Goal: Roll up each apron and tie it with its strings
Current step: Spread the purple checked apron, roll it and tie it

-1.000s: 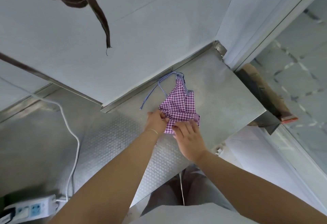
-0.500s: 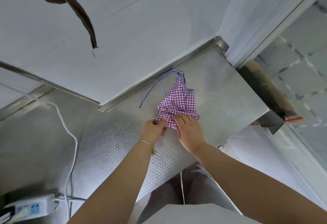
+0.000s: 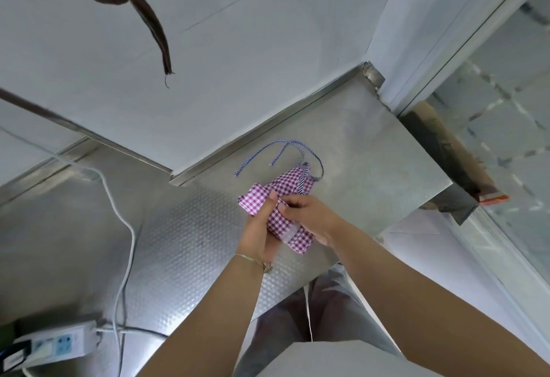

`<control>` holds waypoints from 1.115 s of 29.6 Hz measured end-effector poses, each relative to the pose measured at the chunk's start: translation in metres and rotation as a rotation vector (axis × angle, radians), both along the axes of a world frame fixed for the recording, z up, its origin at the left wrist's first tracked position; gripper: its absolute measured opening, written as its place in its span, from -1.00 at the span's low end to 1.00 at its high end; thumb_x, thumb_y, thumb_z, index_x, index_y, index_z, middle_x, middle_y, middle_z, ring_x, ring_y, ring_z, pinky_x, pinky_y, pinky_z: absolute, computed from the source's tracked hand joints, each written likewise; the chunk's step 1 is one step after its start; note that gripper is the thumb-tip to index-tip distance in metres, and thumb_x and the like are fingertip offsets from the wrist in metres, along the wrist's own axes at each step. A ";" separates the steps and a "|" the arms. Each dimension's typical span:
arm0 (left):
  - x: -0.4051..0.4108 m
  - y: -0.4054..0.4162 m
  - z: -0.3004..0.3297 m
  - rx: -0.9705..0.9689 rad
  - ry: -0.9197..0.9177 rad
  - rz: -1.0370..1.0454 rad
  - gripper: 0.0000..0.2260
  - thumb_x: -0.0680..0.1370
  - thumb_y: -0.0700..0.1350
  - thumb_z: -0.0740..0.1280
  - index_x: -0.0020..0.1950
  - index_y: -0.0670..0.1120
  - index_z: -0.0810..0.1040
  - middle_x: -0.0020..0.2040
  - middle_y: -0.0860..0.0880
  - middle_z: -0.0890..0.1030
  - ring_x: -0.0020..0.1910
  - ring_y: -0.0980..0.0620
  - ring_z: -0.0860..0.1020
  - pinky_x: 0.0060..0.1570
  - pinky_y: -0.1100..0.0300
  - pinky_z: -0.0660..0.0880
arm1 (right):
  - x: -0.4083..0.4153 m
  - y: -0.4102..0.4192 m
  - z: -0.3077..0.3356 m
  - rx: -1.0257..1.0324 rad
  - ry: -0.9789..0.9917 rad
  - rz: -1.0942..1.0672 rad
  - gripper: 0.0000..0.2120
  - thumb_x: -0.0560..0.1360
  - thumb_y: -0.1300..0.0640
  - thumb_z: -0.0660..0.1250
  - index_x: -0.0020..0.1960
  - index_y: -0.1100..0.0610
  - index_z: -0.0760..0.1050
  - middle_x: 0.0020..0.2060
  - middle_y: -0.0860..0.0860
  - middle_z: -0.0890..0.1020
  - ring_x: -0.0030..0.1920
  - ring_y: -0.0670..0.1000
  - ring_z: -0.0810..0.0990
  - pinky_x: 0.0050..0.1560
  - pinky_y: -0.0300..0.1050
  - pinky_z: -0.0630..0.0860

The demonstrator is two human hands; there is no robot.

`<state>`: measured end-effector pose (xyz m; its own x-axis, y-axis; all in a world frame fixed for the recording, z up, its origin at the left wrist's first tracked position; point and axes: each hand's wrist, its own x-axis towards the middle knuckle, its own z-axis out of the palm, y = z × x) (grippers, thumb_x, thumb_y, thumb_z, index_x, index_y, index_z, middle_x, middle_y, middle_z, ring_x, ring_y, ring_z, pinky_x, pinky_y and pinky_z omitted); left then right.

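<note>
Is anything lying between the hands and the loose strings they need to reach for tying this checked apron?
Nothing visible blocks them. Both the left hand and right hand grip the rolled apron, and the striped strings lie loose on the bare metal counter just beyond it, towards the wall.

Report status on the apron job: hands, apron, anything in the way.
Both hands, left and right, grip the checked apron, partly rolled. Strings loose on the steel counter, untied. Nothing in the way.
</note>
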<state>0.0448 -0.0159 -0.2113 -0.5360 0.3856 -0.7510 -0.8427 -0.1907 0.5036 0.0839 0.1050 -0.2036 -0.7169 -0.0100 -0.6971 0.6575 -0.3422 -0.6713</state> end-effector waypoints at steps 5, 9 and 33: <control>0.007 0.000 0.016 -0.002 0.000 0.056 -0.50 0.40 0.02 0.45 0.28 -0.16 0.50 0.17 -0.20 0.62 0.16 -0.19 0.60 0.20 -0.18 0.49 | -0.002 0.005 0.022 -0.110 -0.077 0.025 -0.79 0.57 0.16 0.29 0.18 0.19 0.53 0.02 0.07 0.64 0.04 0.08 0.62 0.07 -0.06 0.58; 0.001 0.004 0.026 -0.191 0.016 0.172 -0.52 0.40 0.01 0.50 0.23 -0.20 0.54 0.10 -0.21 0.65 0.06 -0.19 0.64 0.04 -0.10 0.58 | -0.003 -0.021 0.035 0.712 0.106 0.113 -0.82 0.59 0.06 0.26 0.14 0.10 0.52 0.00 -0.05 0.56 0.04 -0.02 0.56 0.07 -0.19 0.52; -0.048 0.015 0.153 -0.198 0.234 -0.094 -0.47 0.63 0.23 -0.01 0.12 -0.17 0.52 -0.05 -0.17 0.63 -0.04 -0.12 0.62 0.13 -0.05 0.54 | -0.015 -0.022 0.124 0.114 0.319 -0.237 -0.77 0.61 0.20 0.21 0.22 0.26 0.48 -0.02 0.19 0.64 -0.09 0.13 0.63 -0.03 0.01 0.61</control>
<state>-0.0032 -0.0008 -0.0586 -0.6720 0.3005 -0.6769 -0.7089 0.0037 0.7053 0.0688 0.0827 -0.0794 -0.8707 0.2455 -0.4263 0.3221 -0.3704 -0.8712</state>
